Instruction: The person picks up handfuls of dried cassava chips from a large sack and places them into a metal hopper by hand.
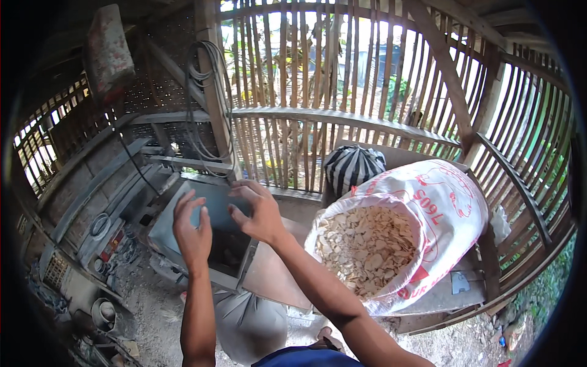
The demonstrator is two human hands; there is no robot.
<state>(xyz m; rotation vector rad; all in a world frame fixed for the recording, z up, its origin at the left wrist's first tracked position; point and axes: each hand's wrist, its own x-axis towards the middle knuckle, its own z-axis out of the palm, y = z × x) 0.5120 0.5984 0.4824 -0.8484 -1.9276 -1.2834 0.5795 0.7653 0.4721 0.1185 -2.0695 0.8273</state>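
My left hand (192, 233) is held over a grey-blue metal bin (164, 225), its fingers parted and curved, with nothing seen in it. Beside it, my right hand (261, 214) hovers over the bin's far right side, also loosely curved and holding nothing visible. The bin's inside is dark, and my hands cover part of it. To the right lies a white woven sack (455, 211) with red print, tilted toward me with its mouth wide. Pale dried chips or flakes (373, 248) fill that mouth.
A flat board (275, 275) adjoins the bin. Below it stands a full grey sack (252, 324). Behind the white sack sits a tied black-and-white striped bag (353, 168). Slatted wooden walls surround the space, and a coiled hose (205, 73) hangs from a post. A bucket (107, 315) stands lower left.
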